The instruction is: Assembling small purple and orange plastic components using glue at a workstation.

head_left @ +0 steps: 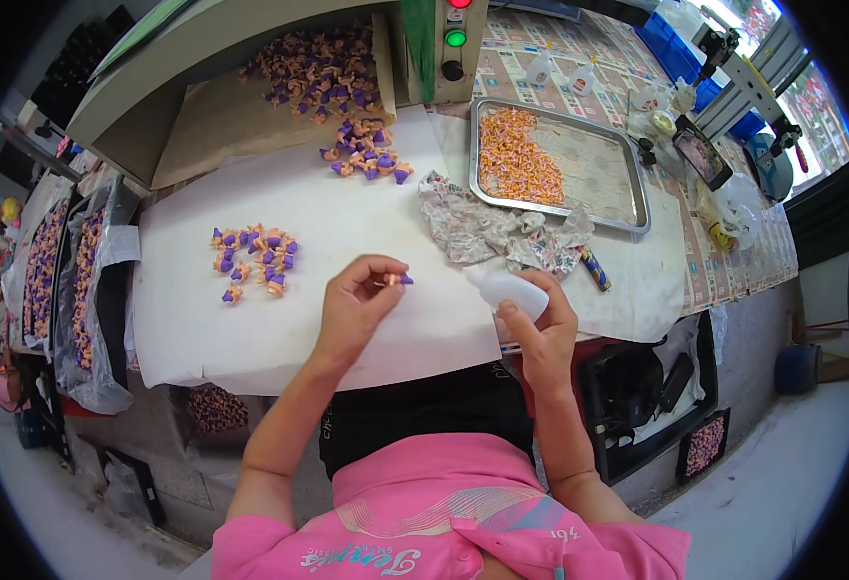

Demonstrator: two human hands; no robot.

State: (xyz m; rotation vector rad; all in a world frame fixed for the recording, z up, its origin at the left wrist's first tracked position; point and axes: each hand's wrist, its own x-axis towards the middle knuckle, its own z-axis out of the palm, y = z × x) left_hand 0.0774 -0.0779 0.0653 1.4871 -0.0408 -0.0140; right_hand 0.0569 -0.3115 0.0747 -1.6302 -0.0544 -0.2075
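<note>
Between the thumb and fingers of my left hand (355, 302) is a small purple and peach figurine (397, 279), held above the white paper. My right hand (542, 329) is wrapped round a white squeeze bottle (508, 292), its narrow tip pointing left toward the figurine, with a gap between them. To the left, a loose group of similar purple and peach figurines (258, 259) lies on the paper. A bigger pile of them (320, 70) spreads out of the machine's opening at the back. A crumpled patterned cloth (483, 224) lies just beyond the bottle.
A metal tray (643, 208) holds many small orange and pink pieces (516, 159) at the back right. Near the cloth lies a dark blue tube (595, 269). Small white bottles (541, 68) stand behind the tray. A phone on a stand (703, 155) is at far right. Filled trays (86, 280) line the left.
</note>
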